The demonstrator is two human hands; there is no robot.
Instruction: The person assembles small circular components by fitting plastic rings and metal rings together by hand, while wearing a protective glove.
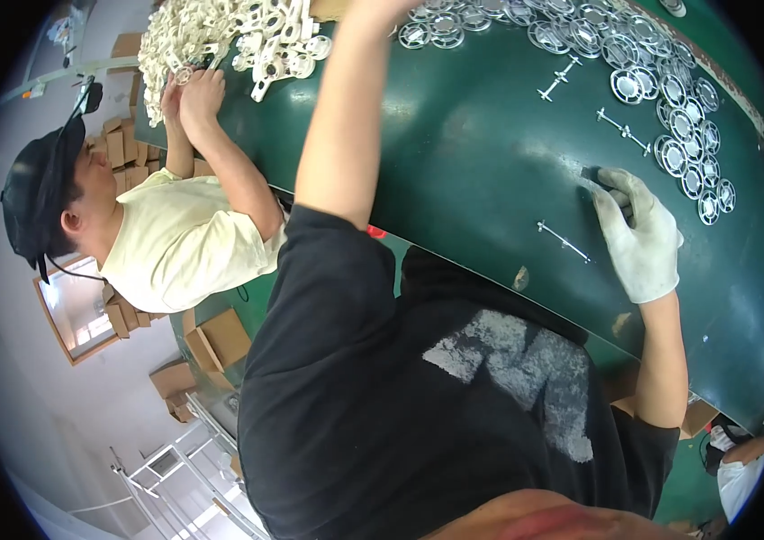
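My right hand (641, 236), in a white glove, is held over the green table with thumb and fingers pinched together. A small greyish piece shows at the fingertips, too small to make out. Near this hand lie thin metal rods with short crosspieces: one rod (564, 241) to its left, another rod (623, 131) beyond it, and a third rod (560, 79) farther off. My bare left arm stretches to the far edge of the view, where my left hand (384, 5) is mostly cut off beside silvery ring-shaped parts (447, 29); its fingers are hidden.
More silvery rings (674, 155) cover the table's far right side. Cream-coloured plastic parts (274, 49) are heaped at the far left, where a co-worker in a cap (44, 180) handles a part with both hands. Cardboard boxes (218, 340) stand on the floor; another person's arm (749, 450) shows at right.
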